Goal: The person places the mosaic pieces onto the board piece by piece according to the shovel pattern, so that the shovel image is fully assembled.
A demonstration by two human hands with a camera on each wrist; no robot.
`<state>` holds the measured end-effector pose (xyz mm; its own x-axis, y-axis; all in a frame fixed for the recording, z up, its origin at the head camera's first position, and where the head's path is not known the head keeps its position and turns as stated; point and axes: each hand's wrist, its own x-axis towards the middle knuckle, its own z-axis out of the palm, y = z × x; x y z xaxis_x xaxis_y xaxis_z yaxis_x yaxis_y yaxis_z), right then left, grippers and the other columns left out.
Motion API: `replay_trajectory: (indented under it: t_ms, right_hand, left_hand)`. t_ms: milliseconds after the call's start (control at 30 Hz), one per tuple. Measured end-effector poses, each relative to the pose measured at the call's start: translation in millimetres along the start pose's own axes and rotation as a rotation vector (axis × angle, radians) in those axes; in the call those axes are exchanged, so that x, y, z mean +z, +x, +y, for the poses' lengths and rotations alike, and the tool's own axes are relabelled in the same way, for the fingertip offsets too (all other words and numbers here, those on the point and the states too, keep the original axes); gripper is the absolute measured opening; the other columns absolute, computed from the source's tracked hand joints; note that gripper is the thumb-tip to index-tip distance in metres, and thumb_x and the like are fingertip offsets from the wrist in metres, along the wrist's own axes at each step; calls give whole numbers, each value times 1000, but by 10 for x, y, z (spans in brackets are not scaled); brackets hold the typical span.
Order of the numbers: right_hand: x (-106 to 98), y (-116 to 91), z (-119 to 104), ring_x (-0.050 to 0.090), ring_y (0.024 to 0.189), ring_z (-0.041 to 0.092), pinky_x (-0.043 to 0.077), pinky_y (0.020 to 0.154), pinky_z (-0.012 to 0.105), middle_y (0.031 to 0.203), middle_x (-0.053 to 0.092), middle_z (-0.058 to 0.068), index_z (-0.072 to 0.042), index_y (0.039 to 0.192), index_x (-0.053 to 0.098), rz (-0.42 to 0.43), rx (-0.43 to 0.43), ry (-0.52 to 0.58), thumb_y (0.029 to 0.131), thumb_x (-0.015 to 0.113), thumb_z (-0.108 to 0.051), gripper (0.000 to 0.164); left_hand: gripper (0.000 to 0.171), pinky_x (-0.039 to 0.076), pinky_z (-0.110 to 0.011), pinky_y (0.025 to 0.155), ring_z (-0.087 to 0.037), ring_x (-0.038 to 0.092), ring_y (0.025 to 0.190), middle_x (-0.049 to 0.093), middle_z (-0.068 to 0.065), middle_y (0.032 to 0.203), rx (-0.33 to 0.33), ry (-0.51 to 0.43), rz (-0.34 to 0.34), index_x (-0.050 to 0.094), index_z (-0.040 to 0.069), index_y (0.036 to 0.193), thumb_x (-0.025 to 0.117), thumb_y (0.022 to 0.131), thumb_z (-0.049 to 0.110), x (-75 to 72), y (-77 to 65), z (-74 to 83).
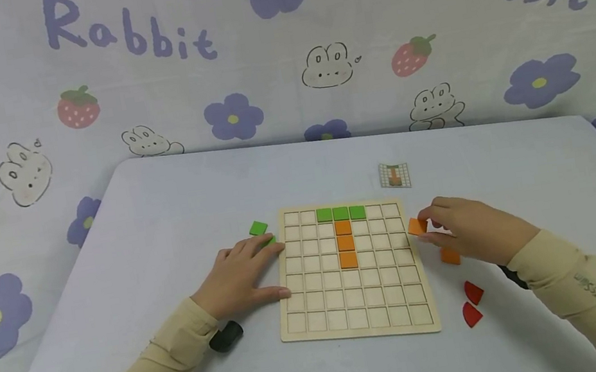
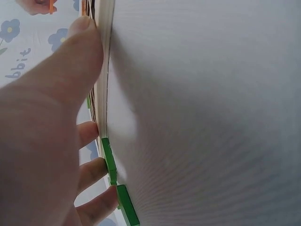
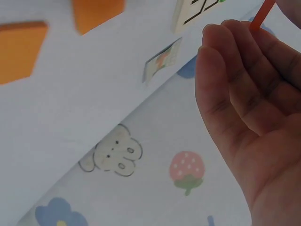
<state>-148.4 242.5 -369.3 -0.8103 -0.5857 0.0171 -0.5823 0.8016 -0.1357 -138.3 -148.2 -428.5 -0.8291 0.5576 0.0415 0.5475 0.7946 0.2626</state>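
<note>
A wooden grid board (image 1: 331, 299) lies mid-table, with three green tiles (image 1: 341, 213) in its top row. Three orange tiles (image 1: 345, 243) run down the column below the middle green one. My right hand (image 1: 474, 229) pinches another orange square tile (image 1: 417, 227) between thumb and fingers at the board's right edge; its thin edge shows in the right wrist view. My left hand (image 1: 239, 278) rests at the board's left edge, fingers spread and loosely bent, thumb touching the rim. Near its fingertips are two loose green tiles (image 2: 128, 205), one partly covered in the head view.
Loose orange pieces (image 3: 21, 52) lie on the table by the right hand, partly hidden in the head view. Two red quarter-circle pieces (image 1: 472, 314) are nearer me. A small pattern card (image 1: 394, 176) lies behind the board. Rabbit-print cloth (image 1: 265, 54) hangs behind the table.
</note>
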Motion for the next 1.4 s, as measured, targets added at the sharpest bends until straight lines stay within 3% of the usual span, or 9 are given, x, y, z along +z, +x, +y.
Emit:
replay_trajectory:
  t_ms: [267, 533, 833, 1100, 1400]
  right_hand:
    - [1, 165, -203, 51, 74, 7, 50, 68, 24, 92, 59, -2, -7, 110, 66, -19, -42, 12, 88, 70, -25, 29]
    - [109, 313, -337, 49, 71, 5, 48, 65, 22, 87, 60, -1, -8, 104, 65, 51, -198, 2, 86, 73, -24, 26]
    - [258, 443, -537, 59, 80, 9, 52, 74, 25, 94, 64, -1, -9, 108, 66, 39, -295, 17, 88, 70, -28, 28]
    - [372, 567, -716, 44, 65, 7, 43, 63, 23, 77, 52, -7, -10, 102, 65, 10, -376, -19, 88, 69, -34, 28]
    - [407, 638, -860, 50, 68, 7, 48, 68, 25, 79, 56, -7, -12, 102, 67, 1, -420, -53, 89, 67, -36, 27]
  left_hand:
    - [77, 37, -51, 92, -33, 40, 134, 38, -10, 150, 2, 3, 3, 45, 19, 142, 62, 81, 63, 27, -4, -12]
    - [77, 37, -52, 93, -33, 40, 134, 39, -10, 149, 8, 7, 14, 45, 19, 142, 62, 81, 64, 35, -2, -17]
    - [78, 37, -51, 93, -33, 40, 134, 38, -10, 150, 6, 6, 9, 45, 20, 142, 62, 80, 64, 43, 2, -21]
    - [78, 36, -51, 94, -32, 39, 134, 38, -9, 150, -16, -2, -12, 44, 20, 143, 62, 80, 64, 12, 4, 1]
    - [78, 36, -52, 95, -32, 38, 135, 37, -8, 151, -23, -10, -24, 43, 22, 143, 61, 81, 65, 6, 16, -5]
